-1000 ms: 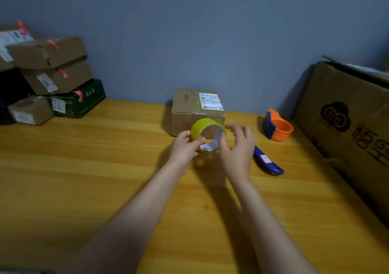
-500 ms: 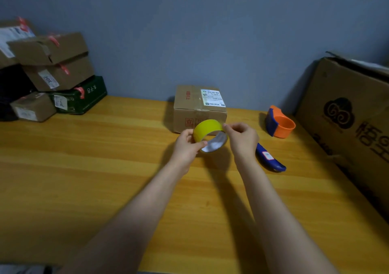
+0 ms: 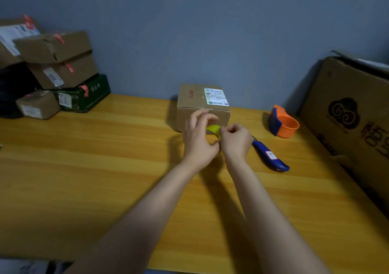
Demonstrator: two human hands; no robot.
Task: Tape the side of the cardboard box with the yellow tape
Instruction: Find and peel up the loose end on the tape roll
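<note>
A small cardboard box (image 3: 195,99) with a white label stands at the back middle of the wooden table (image 3: 84,168), against the blue wall. Just in front of its near side I hold the yellow tape roll (image 3: 213,128), mostly hidden between my hands. My left hand (image 3: 199,140) wraps around the roll, thumb below and fingers curled over the top. My right hand (image 3: 234,140) pinches the roll's right edge with thumb and forefinger. Whether a tape end is lifted is hidden.
A blue utility knife (image 3: 270,157) lies on the table right of my right hand. An orange and blue tape dispenser (image 3: 284,124) sits behind it. A large cardboard box (image 3: 353,115) leans at the right. Several parcels (image 3: 56,73) are stacked at the back left.
Both hands closed in around the tape roll and moved nearer the box's front side. The roll, held open and visible earlier, is now mostly covered by my fingers.
</note>
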